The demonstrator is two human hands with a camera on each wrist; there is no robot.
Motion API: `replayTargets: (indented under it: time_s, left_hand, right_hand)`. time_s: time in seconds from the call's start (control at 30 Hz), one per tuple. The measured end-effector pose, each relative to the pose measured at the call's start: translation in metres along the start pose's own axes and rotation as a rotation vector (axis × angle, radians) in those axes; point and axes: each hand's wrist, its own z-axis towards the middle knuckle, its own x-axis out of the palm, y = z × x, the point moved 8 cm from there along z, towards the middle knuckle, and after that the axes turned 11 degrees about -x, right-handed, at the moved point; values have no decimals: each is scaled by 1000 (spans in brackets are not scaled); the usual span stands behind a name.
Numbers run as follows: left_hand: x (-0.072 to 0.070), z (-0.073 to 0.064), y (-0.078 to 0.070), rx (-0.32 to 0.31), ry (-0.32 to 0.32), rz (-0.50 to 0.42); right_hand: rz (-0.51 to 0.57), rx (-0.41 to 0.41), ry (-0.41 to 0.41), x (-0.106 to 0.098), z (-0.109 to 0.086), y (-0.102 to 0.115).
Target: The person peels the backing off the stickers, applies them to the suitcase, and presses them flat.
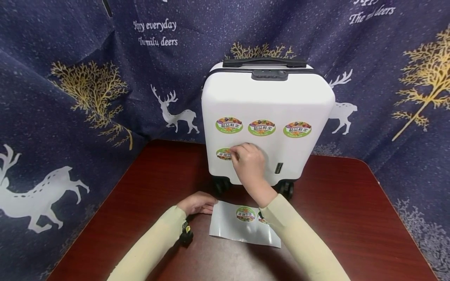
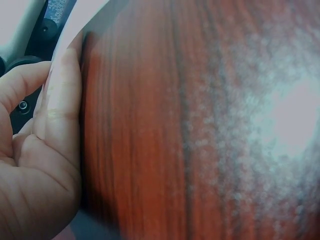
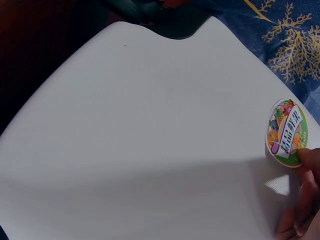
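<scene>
A white suitcase (image 1: 267, 95) stands upright on the table, with three oval fruit stickers (image 1: 261, 127) in a row across its front. My right hand (image 1: 249, 160) pinches the edge of another oval fruit sticker (image 1: 223, 153) at the suitcase's lower left; its print appears upside down in the head view. In the right wrist view the thumb overlaps the green rim of that sticker (image 3: 287, 131), close over the white shell. My left hand (image 1: 199, 203) holds the left corner of a pale sticker sheet (image 1: 239, 231) between thumb and fingers. Two stickers show on the sheet, one partly hidden by the right sleeve.
The suitcase rests on black wheels (image 1: 286, 189) on a dark red-brown wooden table (image 1: 337, 218). A small black label (image 1: 279, 168) marks its lower right front. Behind hangs a blue cloth (image 1: 140, 78) with white deer and golden trees.
</scene>
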Motion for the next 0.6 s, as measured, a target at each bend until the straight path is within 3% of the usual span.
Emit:
replayTargets:
  time_s: [0.6]
  left_hand:
    - [-1,1,2,-3,-11,1]
  right_hand:
    - [-113,-57,-6,-1,2,4]
